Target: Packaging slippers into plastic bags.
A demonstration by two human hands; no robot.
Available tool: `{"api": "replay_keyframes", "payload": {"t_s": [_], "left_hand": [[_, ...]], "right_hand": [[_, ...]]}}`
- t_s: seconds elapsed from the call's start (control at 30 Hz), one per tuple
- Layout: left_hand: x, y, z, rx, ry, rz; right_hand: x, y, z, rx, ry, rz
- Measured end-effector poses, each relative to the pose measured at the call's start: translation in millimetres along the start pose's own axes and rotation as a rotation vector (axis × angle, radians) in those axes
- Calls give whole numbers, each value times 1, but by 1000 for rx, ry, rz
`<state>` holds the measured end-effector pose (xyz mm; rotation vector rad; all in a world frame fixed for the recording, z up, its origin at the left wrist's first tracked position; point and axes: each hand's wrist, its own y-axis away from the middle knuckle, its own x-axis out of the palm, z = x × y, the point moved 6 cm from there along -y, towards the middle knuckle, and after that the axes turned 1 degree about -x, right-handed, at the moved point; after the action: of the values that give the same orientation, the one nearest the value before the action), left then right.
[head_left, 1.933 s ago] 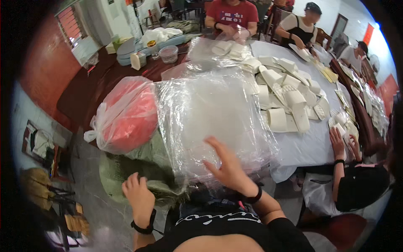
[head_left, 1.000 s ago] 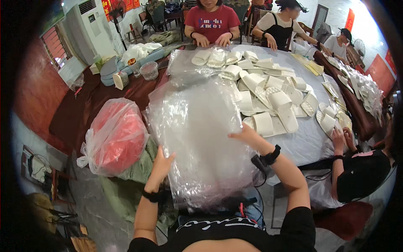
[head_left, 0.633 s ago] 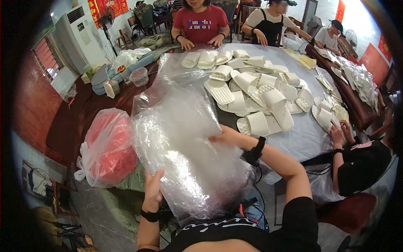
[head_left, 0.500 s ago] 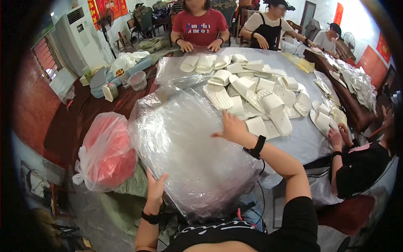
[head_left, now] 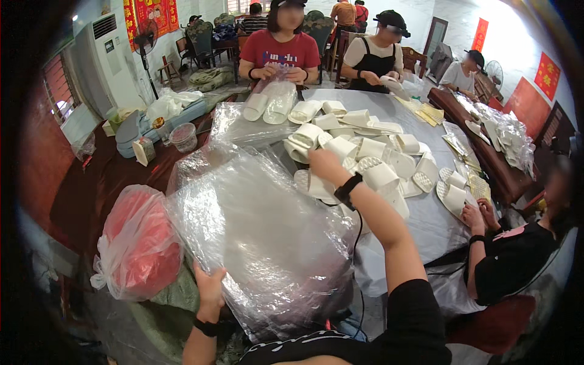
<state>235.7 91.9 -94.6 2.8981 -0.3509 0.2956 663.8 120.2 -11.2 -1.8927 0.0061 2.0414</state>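
Clear plastic fills the lower middle of the frame: a big stack of transparent bags [head_left: 267, 243], crinkled and glossy, resting on the near table edge against the wearer's lap. Left hand [head_left: 210, 289] grips the stack's lower-left rim, fingers curled into the film. Right hand [head_left: 323, 164] stretches up past the stack to centre frame, onto the heap of white slippers [head_left: 365, 158] on the grey table [head_left: 426, 225]; whether those fingers are spread or pinching, I cannot tell. This looks like the fetching step, a slipper being picked for bagging. Closing on one pair without dragging its neighbours seems the next demand, while the left hand steadies the slippery stack. Left of it, a red-filled sack [head_left: 140, 243].
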Motion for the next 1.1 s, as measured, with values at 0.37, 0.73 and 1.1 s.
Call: {"api": "replay_keyframes", "payload": {"t_s": [0.37,0.73,1.1], "left_hand": [[2,-65,-51,119,-312,136],[20,-46,-50,421,-708,29],[98,112,-24,808,-1565,515]], "right_hand": [[-106,19,-68,-1,-14,-694],[-202,76,-19,185,-1435,-810],[-192,150,30,207,-1604,-559]]}}
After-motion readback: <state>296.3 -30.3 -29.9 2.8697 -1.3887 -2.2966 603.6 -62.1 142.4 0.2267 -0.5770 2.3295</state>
